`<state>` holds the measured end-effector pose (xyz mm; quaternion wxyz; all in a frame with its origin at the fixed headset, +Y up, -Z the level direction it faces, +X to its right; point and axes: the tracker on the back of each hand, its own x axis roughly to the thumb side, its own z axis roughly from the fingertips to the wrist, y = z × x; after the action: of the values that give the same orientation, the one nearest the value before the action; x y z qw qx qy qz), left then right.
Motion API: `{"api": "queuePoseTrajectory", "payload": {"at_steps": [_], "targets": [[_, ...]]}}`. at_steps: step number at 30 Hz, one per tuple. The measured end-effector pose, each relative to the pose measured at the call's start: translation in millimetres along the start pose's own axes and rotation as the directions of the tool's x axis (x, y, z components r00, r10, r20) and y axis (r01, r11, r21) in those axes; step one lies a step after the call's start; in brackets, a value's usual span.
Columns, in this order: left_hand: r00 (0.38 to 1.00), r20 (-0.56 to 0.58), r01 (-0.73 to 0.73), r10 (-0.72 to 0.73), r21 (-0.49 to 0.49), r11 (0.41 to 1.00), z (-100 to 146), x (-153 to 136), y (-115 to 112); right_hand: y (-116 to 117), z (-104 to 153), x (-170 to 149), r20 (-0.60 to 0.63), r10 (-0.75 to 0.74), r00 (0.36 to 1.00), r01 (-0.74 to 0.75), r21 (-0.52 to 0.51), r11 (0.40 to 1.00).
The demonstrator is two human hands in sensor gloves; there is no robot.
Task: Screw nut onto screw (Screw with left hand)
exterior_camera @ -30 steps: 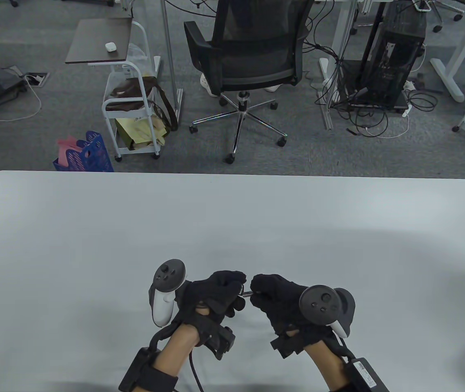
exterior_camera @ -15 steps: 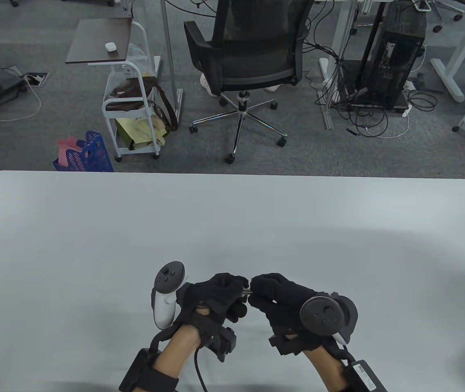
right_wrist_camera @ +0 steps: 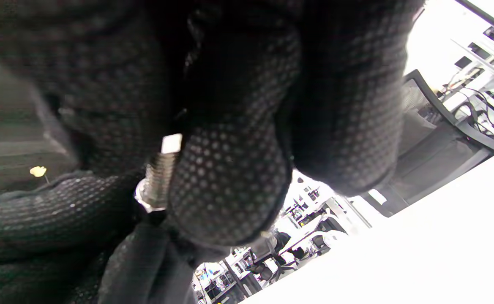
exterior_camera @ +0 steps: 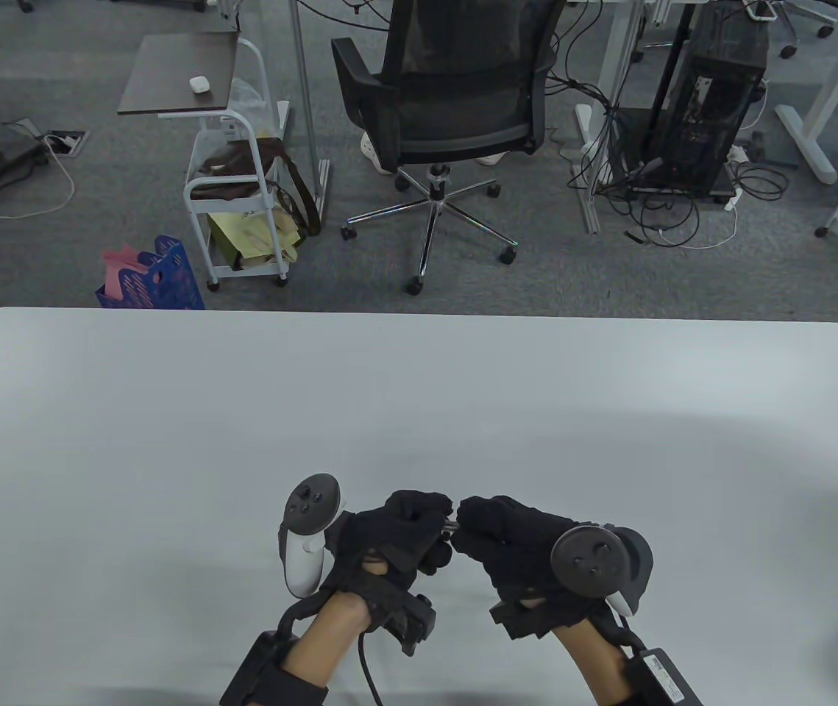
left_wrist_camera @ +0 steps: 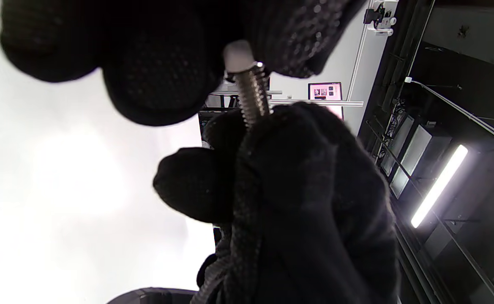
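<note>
An office floor with a chair (exterior_camera: 448,103) and a cart (exterior_camera: 231,191) lies beyond the white worktop (exterior_camera: 168,412). Near the worktop's near edge, at its middle, the left hand (exterior_camera: 389,540) and right hand (exterior_camera: 514,544) meet fingertip to fingertip above the surface. Between them runs the screw (left_wrist_camera: 253,95), its threaded shank bare. The left fingers (left_wrist_camera: 162,80) pinch the nut (left_wrist_camera: 237,57) on one end; the right fingers (right_wrist_camera: 230,169) grip the other.
</note>
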<state>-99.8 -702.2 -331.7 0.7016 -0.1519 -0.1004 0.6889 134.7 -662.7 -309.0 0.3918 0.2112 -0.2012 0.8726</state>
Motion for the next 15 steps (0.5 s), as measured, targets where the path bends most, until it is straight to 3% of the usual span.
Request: {"api": "queuePoseTrajectory", "payload": {"at_steps": [5, 15], "targets": [[0.995, 0.038, -0.092, 0.092, -0.001, 0.996, 0.1, -1.1, 2.1, -0.9, 0.2, 0.1, -0.011, -0.006, 1.000, 0.006, -0.023, 1.000], [1.000, 0.010, 0.010, -0.010, 0.019, 1.000, 2.5, 4.4, 2.7, -3.0, 0.9, -4.1, -0.043, -0.083, 0.996, 0.081, -0.045, 0.996]]}}
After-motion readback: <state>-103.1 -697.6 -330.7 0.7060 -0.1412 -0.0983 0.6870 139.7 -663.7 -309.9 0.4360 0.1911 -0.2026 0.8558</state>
